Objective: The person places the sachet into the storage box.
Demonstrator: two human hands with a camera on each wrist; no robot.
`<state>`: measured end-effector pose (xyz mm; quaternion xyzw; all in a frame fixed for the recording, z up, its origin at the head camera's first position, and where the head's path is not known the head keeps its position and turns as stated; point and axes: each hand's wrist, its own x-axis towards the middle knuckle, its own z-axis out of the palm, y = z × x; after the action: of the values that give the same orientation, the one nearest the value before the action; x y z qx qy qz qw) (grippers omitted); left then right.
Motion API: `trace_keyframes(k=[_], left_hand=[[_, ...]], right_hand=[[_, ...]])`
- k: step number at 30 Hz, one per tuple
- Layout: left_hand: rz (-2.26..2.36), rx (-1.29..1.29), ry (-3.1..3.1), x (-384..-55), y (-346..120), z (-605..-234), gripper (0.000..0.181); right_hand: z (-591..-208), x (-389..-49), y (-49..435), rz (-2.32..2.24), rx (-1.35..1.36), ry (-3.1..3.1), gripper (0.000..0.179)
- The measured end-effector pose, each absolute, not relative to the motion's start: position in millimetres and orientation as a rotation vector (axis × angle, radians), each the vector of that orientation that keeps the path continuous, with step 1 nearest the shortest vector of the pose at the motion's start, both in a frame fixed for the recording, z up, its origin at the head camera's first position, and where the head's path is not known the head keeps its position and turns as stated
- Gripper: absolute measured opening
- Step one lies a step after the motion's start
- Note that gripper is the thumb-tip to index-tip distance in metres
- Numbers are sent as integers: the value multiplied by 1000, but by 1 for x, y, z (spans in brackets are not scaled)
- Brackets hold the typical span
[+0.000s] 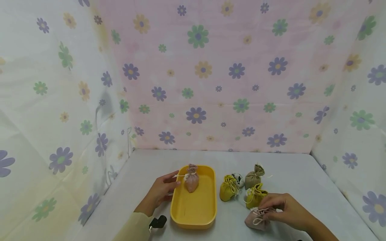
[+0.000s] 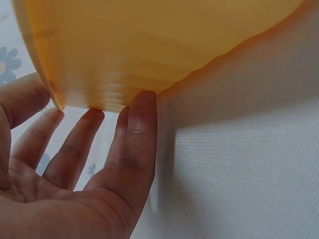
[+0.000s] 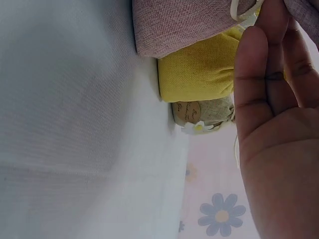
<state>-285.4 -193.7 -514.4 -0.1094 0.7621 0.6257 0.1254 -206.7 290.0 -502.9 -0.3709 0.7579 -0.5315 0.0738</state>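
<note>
My left hand (image 1: 163, 190) holds the left side of a yellow tray (image 1: 193, 223), thumb at the rim and fingertips against the outer wall in the left wrist view. Inside the tray, near its far end, lies a pink drawstring pouch (image 1: 192, 182) with a white cord. On the right, my right hand (image 1: 278, 209) pinches the gathered neck of a mauve drawstring pouch (image 1: 255, 221), which sits on the table. Just behind it is a yellow pouch (image 1: 254, 199), close to my fingers. The right wrist view shows the mauve pouch's woven side (image 3: 179, 25); its neck is partly hidden by the fingers.
Another yellow pouch (image 1: 227, 190) stands right of the tray, with a white patterned pouch (image 1: 238, 180) partly behind it. A khaki pouch (image 1: 254, 179) stands farther back. A black object (image 1: 158, 221) is by my left wrist. Flowered cloth walls (image 1: 196, 83) enclose the white table (image 1: 144, 164).
</note>
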Motion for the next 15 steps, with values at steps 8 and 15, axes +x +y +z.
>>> trace_keyframes(k=[8,15], left_hand=[[1829,-327,2208,-286,-194,-515,66],[1829,-336,2207,-287,-196,-515,65]], right_hand=[[-500,-205,286,-1600,-1061,2316,23],[-493,-206,282,-1573,-1060,2371,21]])
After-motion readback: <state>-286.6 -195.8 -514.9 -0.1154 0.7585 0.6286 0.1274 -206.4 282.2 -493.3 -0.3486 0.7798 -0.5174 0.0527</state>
